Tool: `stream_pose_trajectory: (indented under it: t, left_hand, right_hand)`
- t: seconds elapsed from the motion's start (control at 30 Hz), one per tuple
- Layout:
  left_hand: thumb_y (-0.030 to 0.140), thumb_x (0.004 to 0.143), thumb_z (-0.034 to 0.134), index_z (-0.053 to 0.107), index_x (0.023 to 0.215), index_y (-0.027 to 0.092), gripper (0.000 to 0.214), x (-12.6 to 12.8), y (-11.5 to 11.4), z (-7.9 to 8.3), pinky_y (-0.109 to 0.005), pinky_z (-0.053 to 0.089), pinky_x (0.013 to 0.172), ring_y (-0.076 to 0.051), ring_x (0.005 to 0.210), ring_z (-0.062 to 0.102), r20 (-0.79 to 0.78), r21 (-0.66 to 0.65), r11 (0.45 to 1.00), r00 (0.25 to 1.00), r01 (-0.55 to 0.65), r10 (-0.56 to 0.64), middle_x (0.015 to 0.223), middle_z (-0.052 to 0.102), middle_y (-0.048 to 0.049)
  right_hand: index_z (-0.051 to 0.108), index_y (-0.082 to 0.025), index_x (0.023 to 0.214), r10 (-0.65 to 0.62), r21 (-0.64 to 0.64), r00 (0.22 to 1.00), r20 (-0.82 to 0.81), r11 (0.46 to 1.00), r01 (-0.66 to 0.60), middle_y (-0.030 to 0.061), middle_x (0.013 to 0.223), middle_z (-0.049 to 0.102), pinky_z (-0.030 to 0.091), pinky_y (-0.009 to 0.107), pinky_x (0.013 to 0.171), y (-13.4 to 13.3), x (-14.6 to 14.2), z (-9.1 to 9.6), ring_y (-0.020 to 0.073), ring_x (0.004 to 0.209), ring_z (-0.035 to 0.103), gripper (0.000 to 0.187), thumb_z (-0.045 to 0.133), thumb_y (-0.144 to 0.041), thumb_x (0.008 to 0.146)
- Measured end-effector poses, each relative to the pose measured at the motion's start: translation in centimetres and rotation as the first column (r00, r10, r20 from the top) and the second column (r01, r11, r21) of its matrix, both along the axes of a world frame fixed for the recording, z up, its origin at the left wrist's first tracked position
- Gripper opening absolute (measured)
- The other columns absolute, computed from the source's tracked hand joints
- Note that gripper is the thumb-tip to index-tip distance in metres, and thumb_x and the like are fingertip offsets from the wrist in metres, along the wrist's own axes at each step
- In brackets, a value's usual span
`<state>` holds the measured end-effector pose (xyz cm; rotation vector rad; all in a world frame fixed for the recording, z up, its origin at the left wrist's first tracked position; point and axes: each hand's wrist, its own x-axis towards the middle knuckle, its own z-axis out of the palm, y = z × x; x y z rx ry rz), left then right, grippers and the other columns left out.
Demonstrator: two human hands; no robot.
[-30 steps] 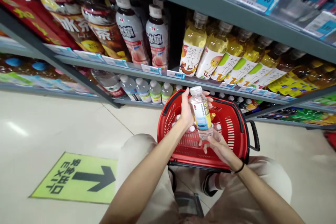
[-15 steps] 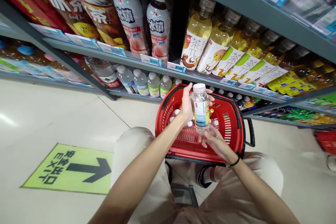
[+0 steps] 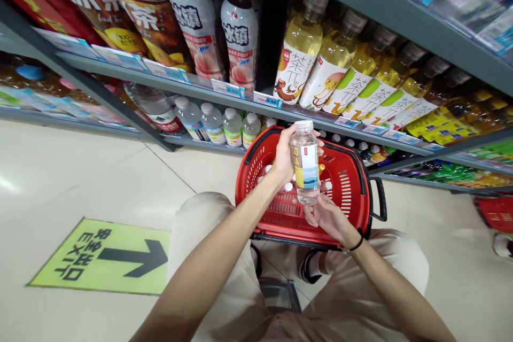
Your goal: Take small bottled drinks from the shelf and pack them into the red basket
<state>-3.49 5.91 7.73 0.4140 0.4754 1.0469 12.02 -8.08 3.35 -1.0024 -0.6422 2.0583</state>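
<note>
A clear soda water bottle (image 3: 308, 168) with a white cap and a white, blue and yellow label is held upright over a red shopping basket (image 3: 272, 228). My left hand (image 3: 285, 156) is wrapped round its upper part, with fingertips showing on the far side. Low on the bottle, the fingers of my right hand (image 3: 326, 216) grip near the base; a dark band is on that wrist. Inside the basket, partly hidden behind the bottle and my hands, lie several white-capped bottles (image 3: 287, 187).
Shelves ahead hold tea bottles (image 3: 296, 61), peach drink bottles (image 3: 239, 32) and, lower down, small clear bottles (image 3: 212, 124). The basket's black handle (image 3: 379, 199) sticks out at the right. A green exit sign (image 3: 100, 256) is on the floor at left. Another red basket (image 3: 495, 214) stands far right.
The bottle has been turned about its upright axis, so the yellow part of the label now shows at the left instead of the right. Both hands stay on it.
</note>
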Motion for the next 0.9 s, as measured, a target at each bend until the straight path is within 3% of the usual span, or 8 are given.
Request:
stream_pose_trajectory:
  t: [0.13,0.3,0.47,0.57,0.67,0.77,0.9]
  left_hand:
    - [0.062,0.087,0.056,0.072,0.101,0.014,0.053,0.0,0.1,0.0,-0.026,0.057,0.063,-0.02,0.076,0.075,0.003,-0.009,1.0,1.0,-0.027,0.027,0.088,0.077,-0.0081]
    - [0.062,0.087,0.056,0.071,0.1,0.015,0.051,0.2,0.1,-0.1,-0.027,0.059,0.067,-0.02,0.078,0.076,-0.015,-0.039,0.998,0.999,-0.045,0.044,0.086,0.077,-0.0071]
    - [0.058,0.087,0.06,0.071,0.101,0.015,0.046,0.2,0.2,0.0,-0.031,0.062,0.077,-0.021,0.084,0.077,0.039,-0.047,0.996,0.996,-0.075,0.077,0.087,0.077,-0.0067]
    - [0.057,0.087,0.06,0.071,0.1,0.015,0.045,0.1,0.4,0.0,-0.034,0.063,0.082,-0.023,0.087,0.078,0.052,-0.087,0.992,0.994,-0.093,0.098,0.088,0.078,-0.0079]
    - [0.058,0.087,0.061,0.072,0.1,0.014,0.047,0.1,0.5,-0.1,-0.036,0.062,0.088,-0.025,0.091,0.078,0.068,-0.132,0.986,0.991,-0.106,0.116,0.091,0.079,-0.0101]
    - [0.059,0.086,0.062,0.073,0.1,0.013,0.049,0.1,0.6,-0.2,-0.037,0.062,0.089,-0.025,0.09,0.077,0.098,-0.171,0.979,0.987,-0.113,0.131,0.093,0.079,-0.0112]
    - [0.071,0.088,0.057,0.073,0.098,0.013,0.06,0.2,0.6,-0.3,-0.039,0.062,0.087,-0.024,0.084,0.076,0.127,-0.245,0.964,0.983,-0.101,0.135,0.091,0.078,-0.0116]
  right_hand:
    - [0.073,-0.018,0.111,-0.017,0.016,1.0,0.008,1.0,0.017,0.0114,0.096,0.074,0.032,0.025,0.047,0.2,-0.1,0.2,0.0106,0.051,0.045,0.044,0.069,-0.059,0.095]
    - [0.075,-0.017,0.105,-0.037,0.02,0.999,0.029,0.999,0.037,0.0104,0.089,0.074,0.032,0.025,0.046,0.0,-0.1,0.1,0.0103,0.049,0.044,0.046,0.07,-0.062,0.094]
    - [0.078,-0.018,0.108,-0.202,0.034,0.977,0.072,0.979,0.2,0.0115,0.095,0.076,0.034,0.023,0.046,0.0,-0.2,0.0,0.0105,0.054,0.049,0.06,0.075,-0.073,0.085]
    - [0.078,-0.019,0.105,-0.259,-0.032,0.965,0.046,0.965,0.26,0.0102,0.09,0.076,0.038,0.021,0.046,0.4,-0.1,0.8,0.0146,0.061,0.058,0.065,0.075,-0.079,0.08]
    - [0.076,-0.02,0.104,-0.276,-0.05,0.96,0.056,0.959,0.279,0.0087,0.087,0.075,0.045,0.022,0.049,0.8,0.0,1.6,0.0188,0.071,0.065,0.06,0.071,-0.077,0.085]
    - [0.076,-0.019,0.102,-0.333,0.127,0.927,0.171,0.941,0.314,0.0092,0.091,0.074,0.05,0.024,0.051,1.0,0.4,1.6,0.0199,0.076,0.067,0.053,0.073,-0.07,0.088]
    - [0.076,-0.02,0.099,-0.501,0.398,0.795,0.343,0.844,0.36,0.007,0.096,0.075,0.056,0.028,0.058,1.0,1.2,1.0,0.0195,0.076,0.067,0.042,0.083,-0.058,0.084]
